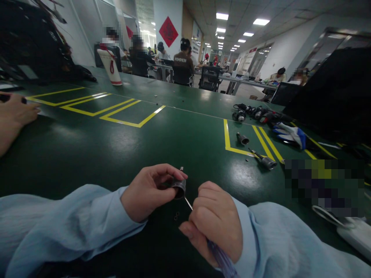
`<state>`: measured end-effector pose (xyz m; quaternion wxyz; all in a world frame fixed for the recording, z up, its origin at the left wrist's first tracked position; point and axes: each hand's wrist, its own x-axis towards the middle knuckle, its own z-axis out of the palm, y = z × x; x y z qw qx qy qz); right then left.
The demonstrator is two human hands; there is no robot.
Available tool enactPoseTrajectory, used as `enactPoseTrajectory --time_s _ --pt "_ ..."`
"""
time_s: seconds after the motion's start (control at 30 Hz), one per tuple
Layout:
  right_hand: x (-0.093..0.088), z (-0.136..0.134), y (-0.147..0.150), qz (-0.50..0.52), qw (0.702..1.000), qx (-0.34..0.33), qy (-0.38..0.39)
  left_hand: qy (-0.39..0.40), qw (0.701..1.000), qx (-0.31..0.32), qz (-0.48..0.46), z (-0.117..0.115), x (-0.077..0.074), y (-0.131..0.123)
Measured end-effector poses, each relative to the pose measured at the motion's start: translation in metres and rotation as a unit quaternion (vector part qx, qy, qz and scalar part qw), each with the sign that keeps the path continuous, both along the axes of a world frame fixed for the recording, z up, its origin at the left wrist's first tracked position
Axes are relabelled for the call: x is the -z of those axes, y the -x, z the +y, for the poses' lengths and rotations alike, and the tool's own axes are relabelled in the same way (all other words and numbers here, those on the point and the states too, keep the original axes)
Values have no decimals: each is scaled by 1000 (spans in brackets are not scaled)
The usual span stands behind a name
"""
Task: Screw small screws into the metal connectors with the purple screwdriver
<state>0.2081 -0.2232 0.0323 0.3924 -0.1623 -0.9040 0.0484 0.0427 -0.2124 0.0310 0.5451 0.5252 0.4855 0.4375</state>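
Observation:
My left hand (149, 191) pinches a small dark metal cup-shaped part (179, 188) just above the green table (116, 143). My right hand (214, 220) is wrapped round a thin screwdriver (189, 204) with a purple translucent handle, its shaft reaching up into the part. Both sleeves are light blue. Small loose bits (176, 216) lie on the table under the hands.
Two similar metal parts (242, 139) (265, 161) lie by yellow floor-tape lines (227, 139) to the right. Further back are black parts (246, 112) and a blue-white glove (290, 133). Another person's hand (14, 116) rests at far left. A white cup (111, 66) stands at back.

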Motion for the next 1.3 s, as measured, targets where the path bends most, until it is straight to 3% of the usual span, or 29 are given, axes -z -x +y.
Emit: enactPoseTrajectory --time_s 0.13,0.27,0.33,0.43,0.63,0.87,0.97,1.17,1.23,1.3 --pt "-1 -4 -6 96 984 -19 146 4 1000 0 5 2 2 1" --pt "4 -2 -4 113 917 32 381 25 1000 -1 16 3 1 3" --pt "8 1 -1 98 889 37 446 33 999 -5 9 3 0 4" --pt "13 4 1 87 882 35 463 42 999 -10 -5 3 -2 5" --pt "20 6 2 63 912 25 405 50 999 -18 -13 3 -4 3" --pt "8 9 -1 -9 904 56 424 65 997 -24 -28 2 0 4" --pt "6 11 1 4 877 77 475 70 997 -22 -32 2 1 5" --pt "10 15 7 103 751 116 641 93 995 -16 -40 3 0 4" --pt "11 15 9 121 736 128 654 99 994 -14 -41 3 -1 4" --pt "11 14 10 124 744 138 642 100 994 -11 -48 2 -1 4"
